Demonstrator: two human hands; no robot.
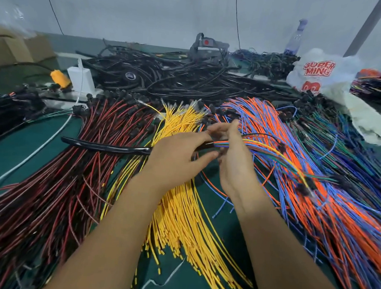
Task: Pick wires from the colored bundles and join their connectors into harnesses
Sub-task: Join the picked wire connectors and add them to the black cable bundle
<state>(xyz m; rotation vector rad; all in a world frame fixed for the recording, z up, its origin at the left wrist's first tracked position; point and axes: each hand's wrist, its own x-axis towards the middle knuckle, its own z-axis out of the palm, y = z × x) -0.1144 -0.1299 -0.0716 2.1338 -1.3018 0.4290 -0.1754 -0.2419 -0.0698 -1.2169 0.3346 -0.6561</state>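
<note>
Both hands meet at frame centre over the green worktop (213, 239). Left hand (175, 159) has its fingers curled round the black sleeve (106, 146) where it ends, thumb and forefinger reaching toward the other hand. Right hand (234, 163) stands edge-on, fingers curled round a mixed bunch (263, 147) of coloured wires just where they leave the sleeve — the exact fingertip contact is blurred. The sleeve runs left from the hands across the red wires (52, 182); the mixed bunch fans right and down over the orange and blue wires (313, 204), ending in small dark connectors (303, 188). Yellow wires (182, 220) lie under and between the forearms, their upper ends spread at centre top of the pile. Dark green and blue wires (338, 137) lie at right. Behind, across the upper middle, a heap of black cables (177, 78). Upper left: a white charger (81, 78) and an orange object (59, 77), with cardboard boxes (19, 49) further back. Upper right: a white plastic bag (319, 73) with red print, and a bottle (295, 37) — blurred — beyond it.
</note>
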